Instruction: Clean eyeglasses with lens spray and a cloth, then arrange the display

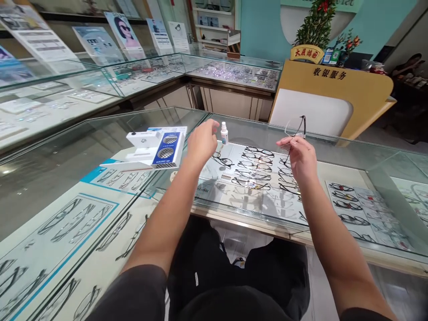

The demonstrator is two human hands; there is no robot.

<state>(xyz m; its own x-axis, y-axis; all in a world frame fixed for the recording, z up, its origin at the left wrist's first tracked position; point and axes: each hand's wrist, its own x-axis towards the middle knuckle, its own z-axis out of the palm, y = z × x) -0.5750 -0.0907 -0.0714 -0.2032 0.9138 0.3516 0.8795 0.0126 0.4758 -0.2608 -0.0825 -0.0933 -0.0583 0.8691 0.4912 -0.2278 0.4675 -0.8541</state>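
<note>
My right hand [303,160] is closed on a pair of eyeglasses [295,129], raised above the glass counter; the lenses are clear and a dark temple arm sticks up. My left hand [203,141] hovers just left of a small white spray bottle [224,133], its fingers bent toward the bottle with a gap between; nothing shows in it. Below, a single pair of dark-framed glasses [223,159] lies near my left hand. Rows of eyeglasses [256,166] spread between my hands, with another column partly hidden behind my right hand.
A white display stand with a blue panel [165,149] stands left of my left hand. Glass showcases [147,73] with eyewear run along the left and back. A yellow cashier desk [334,82] stands behind. A person [409,67] sits at far right.
</note>
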